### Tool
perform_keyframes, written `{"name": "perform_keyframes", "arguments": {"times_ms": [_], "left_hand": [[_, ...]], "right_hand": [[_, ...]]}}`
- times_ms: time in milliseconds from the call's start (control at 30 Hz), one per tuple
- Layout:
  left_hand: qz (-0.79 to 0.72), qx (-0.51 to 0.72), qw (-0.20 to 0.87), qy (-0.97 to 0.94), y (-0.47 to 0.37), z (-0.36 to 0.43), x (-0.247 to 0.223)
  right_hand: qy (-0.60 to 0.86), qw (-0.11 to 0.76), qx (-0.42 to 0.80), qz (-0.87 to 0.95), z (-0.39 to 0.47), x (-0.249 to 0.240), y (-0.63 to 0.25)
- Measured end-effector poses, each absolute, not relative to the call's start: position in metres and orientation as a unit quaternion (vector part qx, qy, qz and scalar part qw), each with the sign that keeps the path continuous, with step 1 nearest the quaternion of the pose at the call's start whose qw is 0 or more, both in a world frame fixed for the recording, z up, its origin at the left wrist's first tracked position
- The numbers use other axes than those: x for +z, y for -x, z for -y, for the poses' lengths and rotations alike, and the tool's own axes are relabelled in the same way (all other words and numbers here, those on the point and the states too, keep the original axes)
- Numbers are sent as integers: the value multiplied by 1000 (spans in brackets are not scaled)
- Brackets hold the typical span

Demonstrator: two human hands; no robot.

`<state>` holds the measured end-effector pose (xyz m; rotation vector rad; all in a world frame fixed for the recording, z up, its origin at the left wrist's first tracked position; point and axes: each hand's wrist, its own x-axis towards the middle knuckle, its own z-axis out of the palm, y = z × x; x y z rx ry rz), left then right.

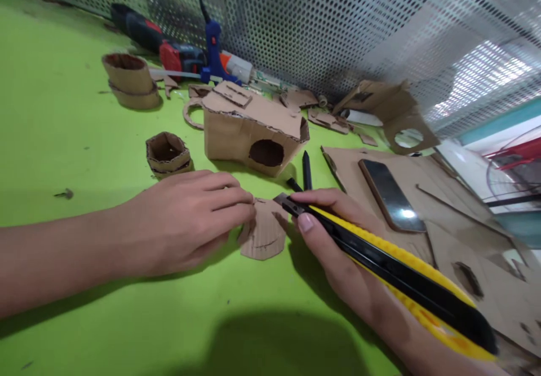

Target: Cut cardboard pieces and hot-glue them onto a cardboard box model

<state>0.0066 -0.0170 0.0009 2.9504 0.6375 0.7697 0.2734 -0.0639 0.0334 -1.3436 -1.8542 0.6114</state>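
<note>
A yellow and black utility knife point(380, 257) lies along my right hand point(338, 235), gripped between thumb and fingers near its front end. Its short blade points left, over the top right of a small rounded cardboard piece point(266, 235). Dark lines are drawn on that piece. From the left, my left hand point(198, 212) has its fingers together on the piece's edge; the thumb is hidden. Just beyond the hands stands a cardboard box shape point(236, 136) with a round hole in its side. Behind my left hand is a short cardboard ring point(168, 153).
A black marker point(306, 170) lies behind my right hand. On the right, a phone point(391, 195) rests on cardboard sheets point(448, 218). Toward the back are a blue glue gun point(214, 52), a red and black power tool point(169, 49), a taller cardboard tube point(131, 80) and a perforated panel point(287, 21).
</note>
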Motion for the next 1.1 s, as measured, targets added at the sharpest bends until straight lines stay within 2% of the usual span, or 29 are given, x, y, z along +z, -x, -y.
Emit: {"name": "perform_keyframes", "arguments": {"times_ms": [167, 400, 500, 600, 1100], "left_hand": [[-132, 271, 8, -953, -7, 20, 9], [-118, 244, 100, -957, -4, 15, 4], [-127, 241, 110, -956, -3, 14, 3], [-137, 236, 115, -955, -2, 14, 4], [-154, 233, 104, -954, -4, 14, 6]], "right_hand": [[546, 425, 273, 668, 60, 29, -276], [515, 417, 349, 663, 56, 29, -285], [512, 382, 381, 668, 59, 30, -283], [527, 352, 369, 680, 63, 35, -277], [518, 333, 279, 737, 67, 36, -262]]}}
